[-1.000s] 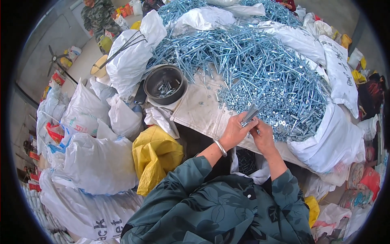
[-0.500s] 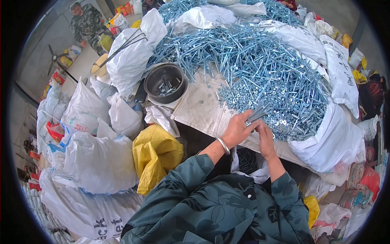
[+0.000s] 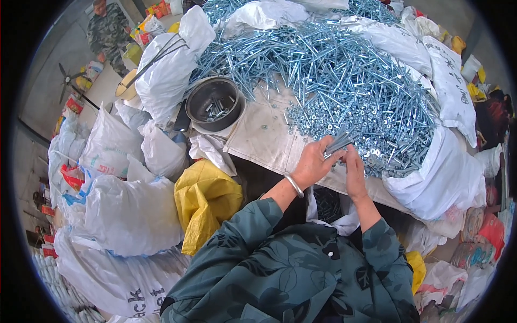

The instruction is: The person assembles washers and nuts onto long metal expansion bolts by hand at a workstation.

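Note:
My left hand is closed round a bundle of long metal bolts, whose shafts stick out past the fingers toward the pile. Close beside it, my right hand has its fingers pinched together at the side of the bundle; whatever they hold is hidden. Just beyond both hands lie many loose nuts and washers and short metal sleeves. Behind these rises a large heap of long bluish bolts. A sack with dark metal pieces hangs open below my hands.
A dark round pot with a few metal sleeves stands left on the cloth-covered table. White sacks and a yellow sack crowd my left. More white sacks border the heap. A person in camouflage clothing stands far left.
Both hands stay together at the bundle, with the right fingers shifted slightly along its side. The whole view has shifted a little; the person at far left appears nearer the edge.

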`<act>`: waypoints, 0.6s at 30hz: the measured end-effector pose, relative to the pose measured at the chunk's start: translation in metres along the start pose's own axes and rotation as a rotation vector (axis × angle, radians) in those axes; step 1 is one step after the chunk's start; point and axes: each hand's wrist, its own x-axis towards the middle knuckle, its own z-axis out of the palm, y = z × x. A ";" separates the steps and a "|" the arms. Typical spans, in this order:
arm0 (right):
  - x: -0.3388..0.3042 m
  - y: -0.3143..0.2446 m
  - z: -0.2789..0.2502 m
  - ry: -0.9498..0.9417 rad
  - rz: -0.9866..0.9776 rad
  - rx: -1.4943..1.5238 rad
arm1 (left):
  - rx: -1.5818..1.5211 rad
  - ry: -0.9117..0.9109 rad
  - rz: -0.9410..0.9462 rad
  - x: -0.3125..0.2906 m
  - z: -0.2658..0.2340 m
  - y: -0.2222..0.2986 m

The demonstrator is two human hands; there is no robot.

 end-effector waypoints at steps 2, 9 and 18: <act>0.012 0.020 -0.022 0.031 -0.132 -0.057 | -0.004 -0.012 0.013 0.001 0.003 0.002; -0.003 0.004 -0.010 0.060 -0.187 -0.137 | 0.001 0.017 0.044 -0.002 0.007 -0.001; 0.010 -0.004 -0.009 0.061 -0.213 -0.004 | -0.106 0.049 -0.009 0.006 0.003 0.001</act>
